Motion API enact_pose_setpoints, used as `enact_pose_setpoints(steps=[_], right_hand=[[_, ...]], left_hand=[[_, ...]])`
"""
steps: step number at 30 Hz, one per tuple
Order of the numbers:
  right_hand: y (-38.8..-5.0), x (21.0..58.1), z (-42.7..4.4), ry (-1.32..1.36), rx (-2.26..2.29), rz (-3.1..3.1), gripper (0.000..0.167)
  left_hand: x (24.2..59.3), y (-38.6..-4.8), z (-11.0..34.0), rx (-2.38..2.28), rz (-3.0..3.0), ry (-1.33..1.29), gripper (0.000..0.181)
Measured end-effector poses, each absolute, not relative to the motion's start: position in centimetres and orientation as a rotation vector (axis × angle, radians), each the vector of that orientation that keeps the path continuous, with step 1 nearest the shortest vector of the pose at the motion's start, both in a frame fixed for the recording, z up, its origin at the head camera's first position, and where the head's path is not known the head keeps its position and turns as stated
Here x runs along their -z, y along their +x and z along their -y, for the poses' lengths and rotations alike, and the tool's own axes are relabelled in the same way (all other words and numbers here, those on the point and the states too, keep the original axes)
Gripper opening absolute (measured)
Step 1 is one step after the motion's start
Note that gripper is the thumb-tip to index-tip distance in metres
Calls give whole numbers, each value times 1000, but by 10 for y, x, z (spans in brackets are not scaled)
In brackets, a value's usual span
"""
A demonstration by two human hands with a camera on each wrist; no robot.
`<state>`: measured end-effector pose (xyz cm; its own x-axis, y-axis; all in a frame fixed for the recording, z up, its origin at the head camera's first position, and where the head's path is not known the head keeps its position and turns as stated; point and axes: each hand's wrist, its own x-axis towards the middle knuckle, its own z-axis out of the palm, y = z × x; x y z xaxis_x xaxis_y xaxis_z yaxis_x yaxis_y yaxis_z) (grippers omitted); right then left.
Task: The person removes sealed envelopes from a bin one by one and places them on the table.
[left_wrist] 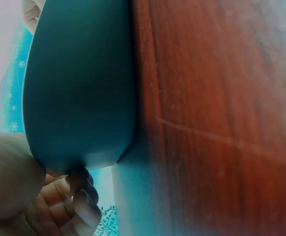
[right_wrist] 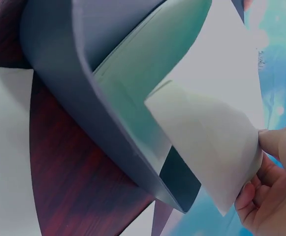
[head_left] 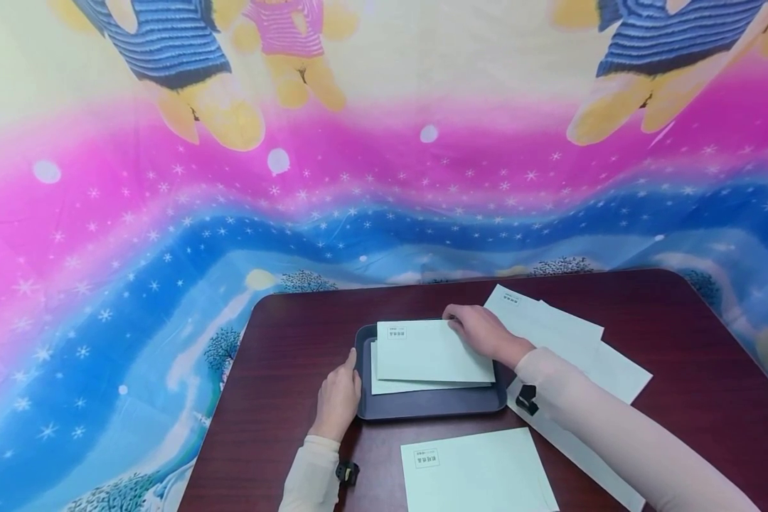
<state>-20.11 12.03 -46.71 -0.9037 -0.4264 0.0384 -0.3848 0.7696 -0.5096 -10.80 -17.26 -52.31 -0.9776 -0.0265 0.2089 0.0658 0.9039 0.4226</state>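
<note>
A dark grey tray (head_left: pixel 422 408) sits on the table with pale envelopes in it. My left hand (head_left: pixel 338 400) grips the tray's left edge; in the left wrist view its curled fingers (left_wrist: pixel 86 199) show at the tray wall (left_wrist: pixel 79 88). With thumb and fingers, my right hand (head_left: pixel 481 331) pinches the far right corner of the upper envelope (head_left: pixel 432 359). That envelope bends upward in the right wrist view, over another envelope (head_left: pixel 390 388) inside the tray. A small printed box marks the upper envelope's far left corner.
Another printed envelope (head_left: pixel 476 473) lies near the front of the dark red table (head_left: pixel 294 341). Several overlapping envelopes (head_left: pixel 553 327) spread to the tray's right, partly under my right forearm. Behind the table hangs a patterned cloth (head_left: pixel 371 163).
</note>
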Motion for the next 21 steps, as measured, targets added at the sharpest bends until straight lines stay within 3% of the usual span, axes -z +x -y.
enact_pose_setpoints(steps=[21], right_hand=[[-199,462,-121,-643,824,-2874,20]], left_hand=[[524,-109,173,654,2873,-26,47]])
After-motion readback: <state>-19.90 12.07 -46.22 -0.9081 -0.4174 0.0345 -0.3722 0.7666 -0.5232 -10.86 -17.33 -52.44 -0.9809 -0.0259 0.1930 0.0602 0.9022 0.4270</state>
